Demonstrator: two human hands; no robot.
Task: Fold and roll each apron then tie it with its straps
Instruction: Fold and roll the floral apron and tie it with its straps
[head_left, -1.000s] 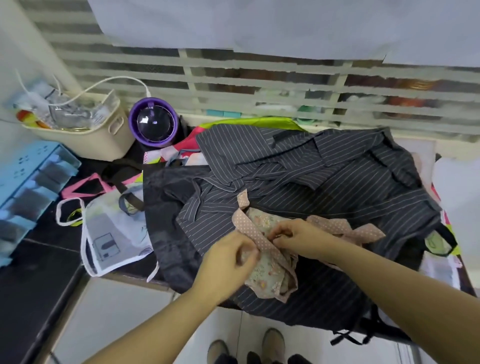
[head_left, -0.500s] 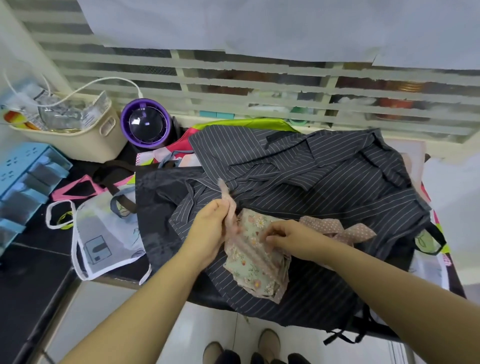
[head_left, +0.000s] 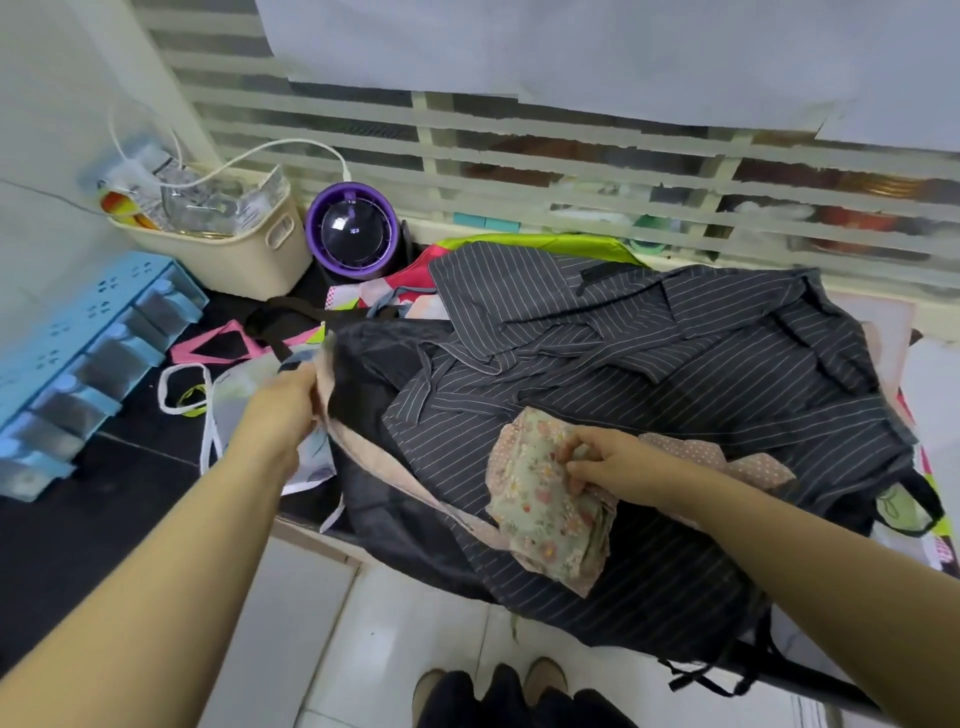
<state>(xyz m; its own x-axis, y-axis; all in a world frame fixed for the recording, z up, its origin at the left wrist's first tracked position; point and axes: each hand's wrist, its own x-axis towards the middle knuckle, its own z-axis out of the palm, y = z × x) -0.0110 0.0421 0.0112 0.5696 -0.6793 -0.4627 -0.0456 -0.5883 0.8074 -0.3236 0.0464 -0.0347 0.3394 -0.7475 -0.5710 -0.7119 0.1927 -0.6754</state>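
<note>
While my right hand (head_left: 608, 467) grips the rolled floral apron (head_left: 545, 504) on the striped pile (head_left: 649, 374), my left hand (head_left: 291, 397) pinches 1 strap (head_left: 395, 480) drawn out leftward; I'd wrap it snugly around the roll, holding tension.

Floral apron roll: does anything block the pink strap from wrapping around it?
Nothing visible. The left hand holds the pink strap out over the striped apron; the right hand grips the floral apron roll.
</note>
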